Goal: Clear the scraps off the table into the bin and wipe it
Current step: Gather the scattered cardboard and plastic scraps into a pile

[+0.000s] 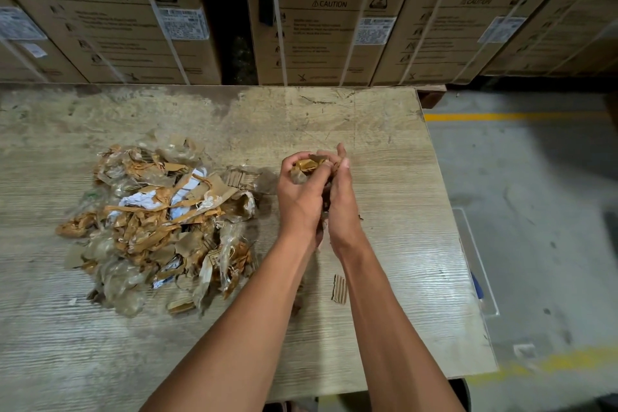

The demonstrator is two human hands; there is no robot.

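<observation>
Beyond your hands, past the far edge of the desk, a row of strapped cardboard cartons (334, 17) printed "Clamp bottom" and "CAUTION" is standing side by side, with a dark gap between two of them. The worn wood-grain desk (384, 130) is carrying everything you are working on, and to the right of your right hand its edge is giving way to a grey concrete floor (535, 177) crossed by a yellow painted line (501, 116). To the left of your left hand, just beside it, the big pile of scraps (157, 221) is lying on the desk: torn brown tape, bits of corrugated card, crumpled clear film and a few white paper pieces, all tangled together. You are holding both hands together above the desk, right of that pile, with the forearms reaching in from the near edge. Your left hand (299, 201) is curling its fingers round a small wad of scraps (306, 166), shiny brown tape and film, and your right hand (341, 204) is pressing in against the same wad from the other side, its fingers bent over the top, so the two hands are gripping it between them. Nearer you than your hands, close by your right forearm, a single small piece of corrugated card (339, 289) is lying flat on the desk, apart from the pile.
</observation>
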